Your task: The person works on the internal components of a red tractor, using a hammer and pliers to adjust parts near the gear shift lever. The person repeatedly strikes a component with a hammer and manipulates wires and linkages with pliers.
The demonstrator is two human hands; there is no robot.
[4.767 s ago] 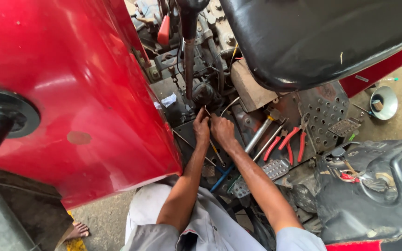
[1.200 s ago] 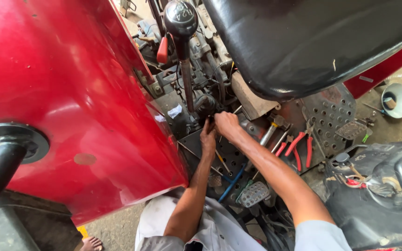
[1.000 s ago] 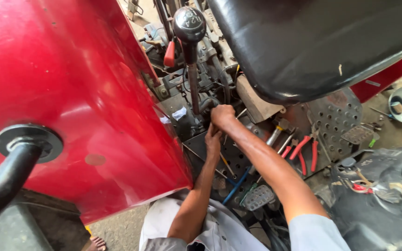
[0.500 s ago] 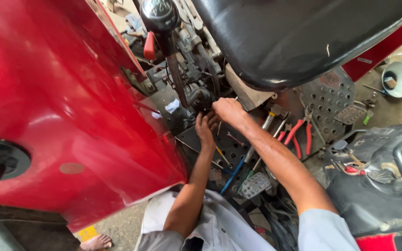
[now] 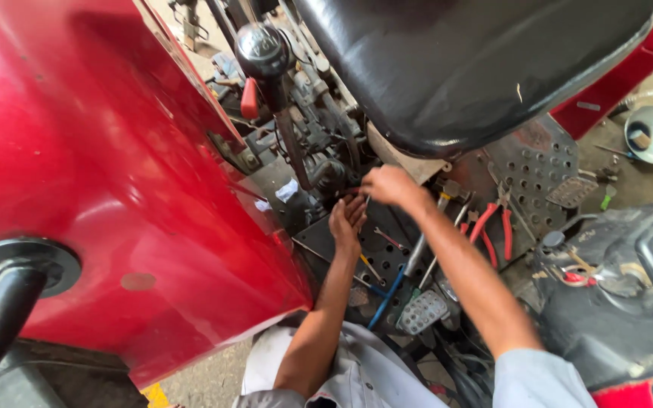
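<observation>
Hands meet low at the base of the gear lever [image 5: 281,98]: left hand [image 5: 348,219], fingers spread loose, steadies beside the right hand [image 5: 387,185], clenched on something hidden. Red pliers [image 5: 493,227] lie close on the perforated footplate [image 5: 542,162].

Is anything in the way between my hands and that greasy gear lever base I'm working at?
Nothing visible blocks them. The left hand and right hand both already reach the gear lever base, with the black seat overhanging above.

Left hand [image 5: 348,219] open, right hand [image 5: 384,186] curled, both arms outstretched.
</observation>
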